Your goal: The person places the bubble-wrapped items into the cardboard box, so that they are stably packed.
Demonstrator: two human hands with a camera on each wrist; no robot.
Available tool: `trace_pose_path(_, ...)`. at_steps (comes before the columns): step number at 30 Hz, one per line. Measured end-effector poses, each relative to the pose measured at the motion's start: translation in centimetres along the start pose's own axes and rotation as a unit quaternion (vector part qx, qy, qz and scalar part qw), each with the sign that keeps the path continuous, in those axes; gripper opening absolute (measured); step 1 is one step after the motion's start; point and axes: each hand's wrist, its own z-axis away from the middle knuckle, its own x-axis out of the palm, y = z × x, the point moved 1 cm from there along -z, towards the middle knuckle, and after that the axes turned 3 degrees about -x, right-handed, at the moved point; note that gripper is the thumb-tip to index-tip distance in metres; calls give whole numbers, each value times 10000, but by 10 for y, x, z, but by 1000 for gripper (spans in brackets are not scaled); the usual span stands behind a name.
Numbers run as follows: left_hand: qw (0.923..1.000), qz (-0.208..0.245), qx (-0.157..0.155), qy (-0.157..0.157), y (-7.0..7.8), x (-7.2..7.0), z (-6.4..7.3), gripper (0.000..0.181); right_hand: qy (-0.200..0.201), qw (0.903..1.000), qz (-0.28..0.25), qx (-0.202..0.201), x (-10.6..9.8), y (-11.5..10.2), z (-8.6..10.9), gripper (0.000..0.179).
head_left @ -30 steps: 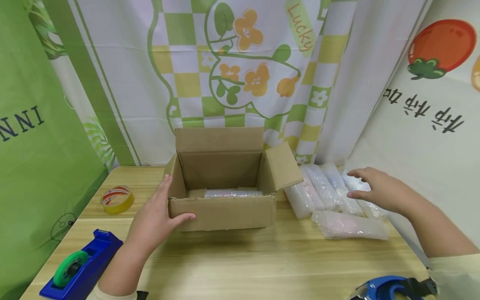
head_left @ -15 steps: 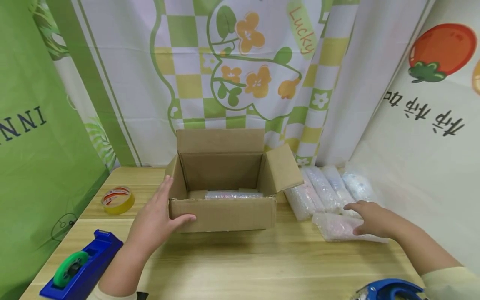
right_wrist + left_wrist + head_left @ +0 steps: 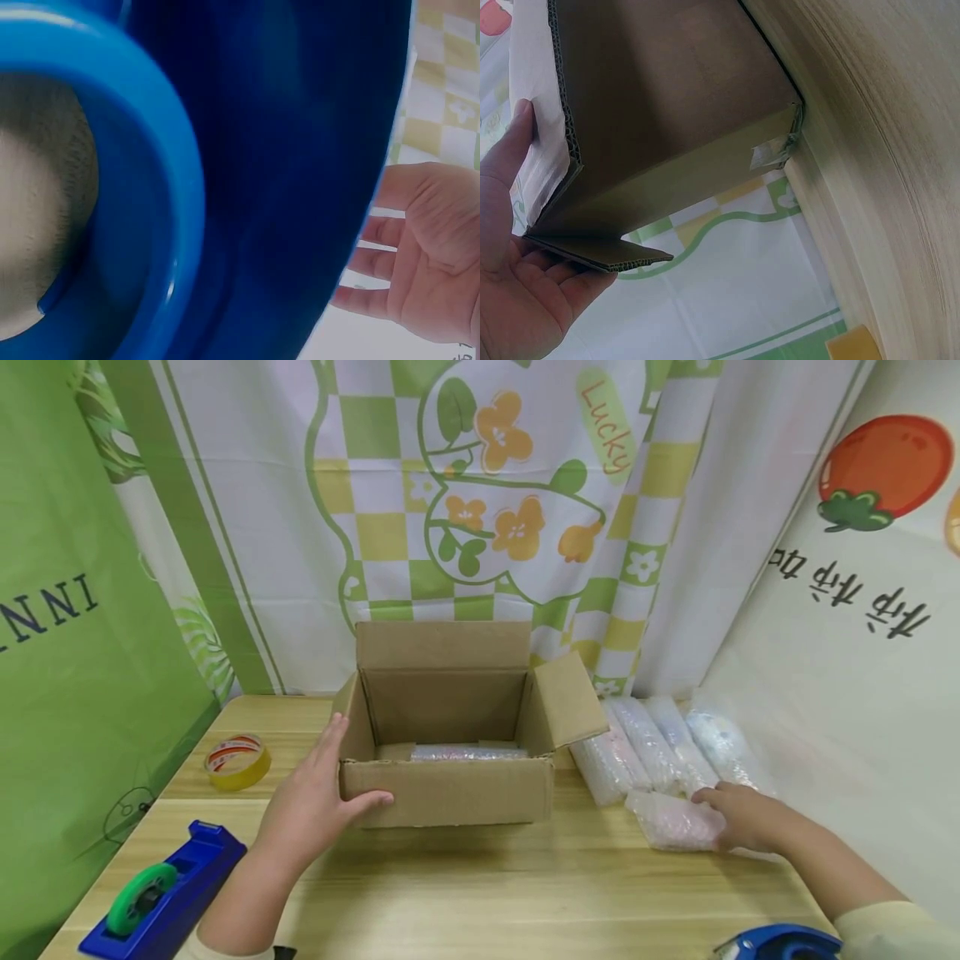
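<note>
An unsealed cardboard box (image 3: pixel 446 795) stands mid-table with its flaps up, and bubble wrap (image 3: pixel 468 752) shows inside it. My left hand (image 3: pixel 307 802) holds the box's front left corner, thumb on the front and fingers along the side. In the left wrist view, the fingers lie behind a side flap (image 3: pixel 600 251). On the right, my right hand (image 3: pixel 753 818) grips the right part of a bubble-wrapped packet (image 3: pixel 675 822), with fingers at its far edge and thumb at its near edge. The right wrist view shows this hand partly hidden behind a large blue object (image 3: pixel 300 150).
Several more bubble-wrapped packets (image 3: pixel 648 743) lie side by side right of the box. A yellow tape roll (image 3: pixel 237 762) and a blue tape dispenser with a green wheel (image 3: pixel 168 893) sit on the left. A blue, curved-handled object (image 3: pixel 780 939) is at the front right edge.
My right hand has come down and toward me from above the row of packets onto the front packet, taking hold of it. The left hand stays on the box.
</note>
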Motion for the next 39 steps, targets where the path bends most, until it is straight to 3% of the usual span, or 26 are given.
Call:
trace_pose_path(9, 10000, -39, -13, -2, 0, 0, 0, 119, -262, 9987, -428, 100, -7, -4, 3, 55)
trace_pose_path(17, 10000, -30, -52, -44, 2, -2, 1, 119, -213, 9965, -806, 27, -32, 0, 13, 48)
trace_pose_path(21, 10000, -26, -64, -57, 2, -2, 1, 119, 31, 9964, -841, -5, -50, 0, 19, 53)
trace_pose_path(29, 10000, -3, -13, -12, 1, -2, 0, 119, 929, 9928, -757, 13, -88, -11, 23, 60)
trace_pose_path(39, 10000, -20, 27, 38, 0, -1, 0, 119, 1714, 9813, -872, -68, -129, -34, 12, 60)
